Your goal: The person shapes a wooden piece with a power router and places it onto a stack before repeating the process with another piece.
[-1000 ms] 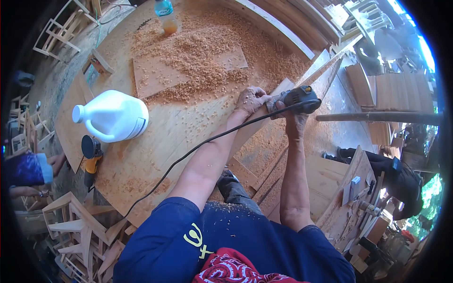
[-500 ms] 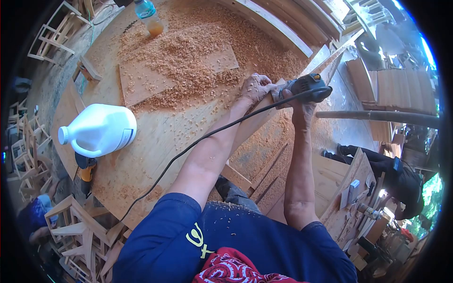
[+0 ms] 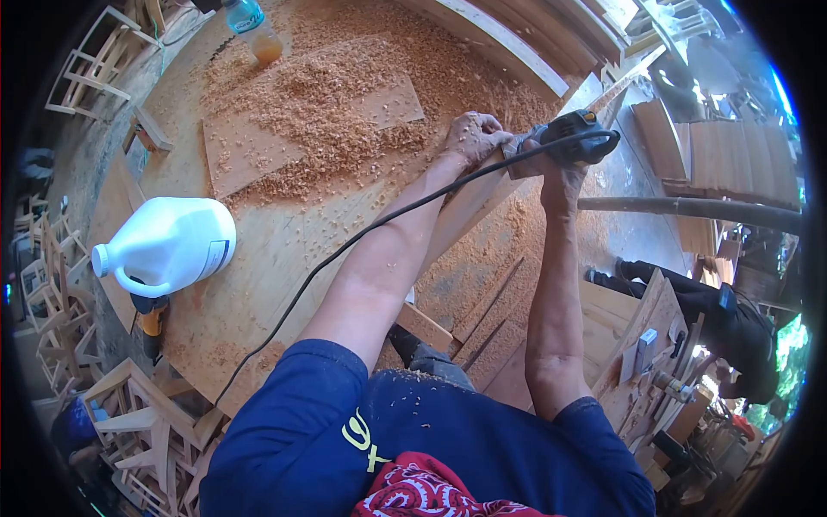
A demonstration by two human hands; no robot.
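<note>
My right hand (image 3: pixel 562 179) is wrapped round a corded trim router (image 3: pixel 575 138) with a dark body and a metal base. The base rests against the far end of a long wooden board (image 3: pixel 469 205) standing along the table edge. Just left of the router, my left hand (image 3: pixel 475 138) has its fingers curled at the top of that board; their tips are partly hidden. A black cord (image 3: pixel 362 231) runs from the router across my left forearm towards the lower left.
Wood shavings cover much of the worktable (image 3: pixel 284 224) and a flat panel (image 3: pixel 245 155). A white jug (image 3: pixel 177 241), a drink bottle (image 3: pixel 255 33) and a yellow-black power tool (image 3: pixel 152 320) are at left. Chair frames (image 3: pixel 142 422) stand lower left. Another person (image 3: pixel 736 336) bends at right.
The router and my right hand have moved slightly up and to the right along the board. My left hand has shifted a little upward. The view has turned slightly.
</note>
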